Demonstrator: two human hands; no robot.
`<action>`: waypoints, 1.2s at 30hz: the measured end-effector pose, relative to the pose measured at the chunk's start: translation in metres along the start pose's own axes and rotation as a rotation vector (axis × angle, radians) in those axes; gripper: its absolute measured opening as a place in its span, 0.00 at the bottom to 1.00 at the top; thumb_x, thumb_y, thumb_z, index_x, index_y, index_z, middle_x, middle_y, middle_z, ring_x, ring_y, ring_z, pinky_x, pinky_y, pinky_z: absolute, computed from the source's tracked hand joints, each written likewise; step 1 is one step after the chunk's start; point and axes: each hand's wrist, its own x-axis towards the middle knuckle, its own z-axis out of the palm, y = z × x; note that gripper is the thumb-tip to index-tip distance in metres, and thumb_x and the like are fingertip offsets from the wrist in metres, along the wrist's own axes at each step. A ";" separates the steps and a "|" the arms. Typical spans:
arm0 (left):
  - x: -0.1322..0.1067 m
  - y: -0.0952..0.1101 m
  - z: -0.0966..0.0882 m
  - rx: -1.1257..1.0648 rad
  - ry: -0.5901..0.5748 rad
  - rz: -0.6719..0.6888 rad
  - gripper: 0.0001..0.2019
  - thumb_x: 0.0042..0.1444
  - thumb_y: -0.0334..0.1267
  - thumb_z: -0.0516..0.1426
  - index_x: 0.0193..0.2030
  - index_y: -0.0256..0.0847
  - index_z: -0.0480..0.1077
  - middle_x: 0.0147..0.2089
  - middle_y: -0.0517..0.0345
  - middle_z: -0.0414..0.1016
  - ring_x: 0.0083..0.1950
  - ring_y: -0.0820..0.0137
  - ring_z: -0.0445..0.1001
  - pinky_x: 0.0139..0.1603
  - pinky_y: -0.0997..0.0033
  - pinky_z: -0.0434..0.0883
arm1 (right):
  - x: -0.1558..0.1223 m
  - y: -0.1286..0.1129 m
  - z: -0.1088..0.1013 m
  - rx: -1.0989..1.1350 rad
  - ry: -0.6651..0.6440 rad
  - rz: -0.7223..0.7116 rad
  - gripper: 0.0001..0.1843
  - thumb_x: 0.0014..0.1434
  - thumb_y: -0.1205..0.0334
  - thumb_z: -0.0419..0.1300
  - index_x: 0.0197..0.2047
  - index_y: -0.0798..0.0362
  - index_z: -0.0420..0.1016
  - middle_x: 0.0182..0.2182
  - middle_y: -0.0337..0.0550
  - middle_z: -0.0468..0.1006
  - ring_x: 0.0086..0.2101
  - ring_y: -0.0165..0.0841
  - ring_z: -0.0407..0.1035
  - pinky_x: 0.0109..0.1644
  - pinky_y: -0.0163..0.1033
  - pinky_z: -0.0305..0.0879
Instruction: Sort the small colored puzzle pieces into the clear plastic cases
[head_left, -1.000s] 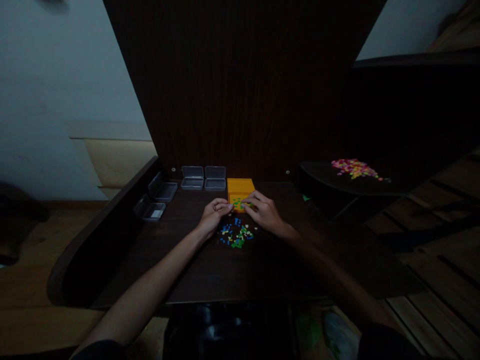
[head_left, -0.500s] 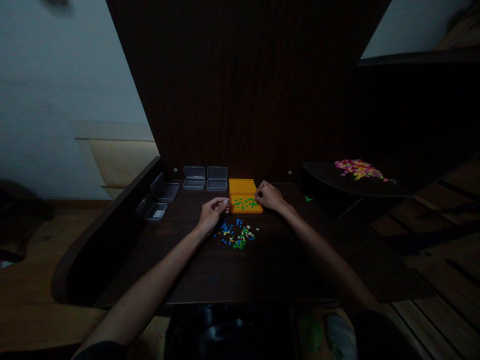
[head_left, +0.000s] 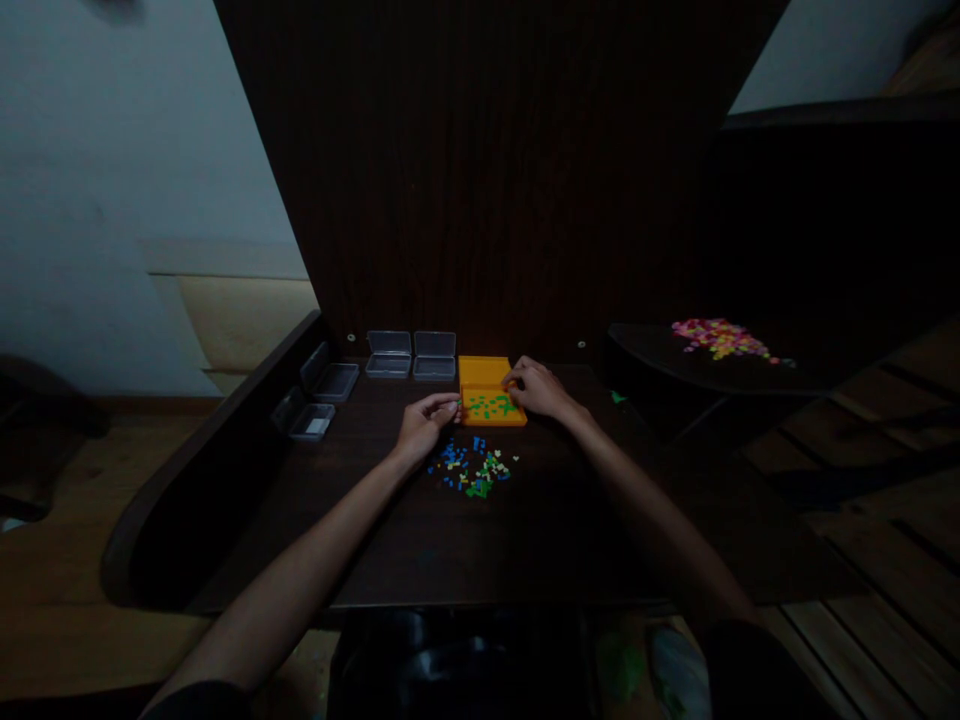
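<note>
An orange box (head_left: 493,421) with its lid raised stands on the dark table, and small green pieces (head_left: 487,406) lie spread inside it. At the box's left edge is my left hand (head_left: 426,425), thumb and fingers pinched together; what they hold is too small to make out. My right hand (head_left: 538,390) reaches over the right side of the box, its fingers closed near the inside, and their tips are partly hidden. In front of the box lies a loose pile of small blue, white, yellow and green pieces (head_left: 480,470).
Several clear plastic cases (head_left: 434,367) with raised lids stand along the back and left of the table. On a side shelf at the right lies a heap of pink and yellow pieces (head_left: 724,338). A raised wooden side panel (head_left: 217,450) borders the left.
My right hand has shifted slightly left and up, its fingers now further over the box. My left hand has barely moved.
</note>
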 end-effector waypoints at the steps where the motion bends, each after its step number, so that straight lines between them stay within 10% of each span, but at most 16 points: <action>1: 0.001 -0.001 0.000 0.000 -0.002 0.009 0.24 0.36 0.47 0.71 0.39 0.35 0.76 0.30 0.56 0.78 0.31 0.71 0.74 0.39 0.69 0.71 | -0.001 -0.003 -0.002 0.050 0.023 -0.061 0.12 0.56 0.71 0.59 0.41 0.53 0.81 0.39 0.45 0.72 0.40 0.34 0.68 0.45 0.37 0.65; 10: 0.002 -0.006 -0.003 0.051 -0.054 0.081 0.25 0.38 0.45 0.70 0.41 0.37 0.67 0.27 0.62 0.75 0.30 0.71 0.75 0.38 0.69 0.71 | -0.018 -0.054 0.001 0.351 0.070 -0.420 0.10 0.59 0.67 0.60 0.43 0.53 0.80 0.38 0.44 0.71 0.39 0.33 0.68 0.44 0.38 0.65; 22: 0.003 -0.009 -0.004 0.151 -0.123 0.134 0.21 0.43 0.45 0.67 0.39 0.38 0.66 0.27 0.63 0.73 0.30 0.73 0.74 0.37 0.72 0.71 | -0.016 -0.058 0.008 0.363 0.055 -0.433 0.07 0.60 0.66 0.61 0.40 0.54 0.80 0.35 0.43 0.72 0.37 0.32 0.68 0.41 0.36 0.64; 36: -0.008 0.002 -0.007 0.955 -0.465 0.455 0.08 0.61 0.36 0.53 0.41 0.39 0.73 0.41 0.52 0.77 0.45 0.65 0.73 0.49 0.64 0.69 | 0.012 -0.024 0.012 -0.065 -0.101 0.072 0.12 0.58 0.65 0.58 0.41 0.52 0.83 0.41 0.46 0.79 0.40 0.34 0.71 0.42 0.33 0.63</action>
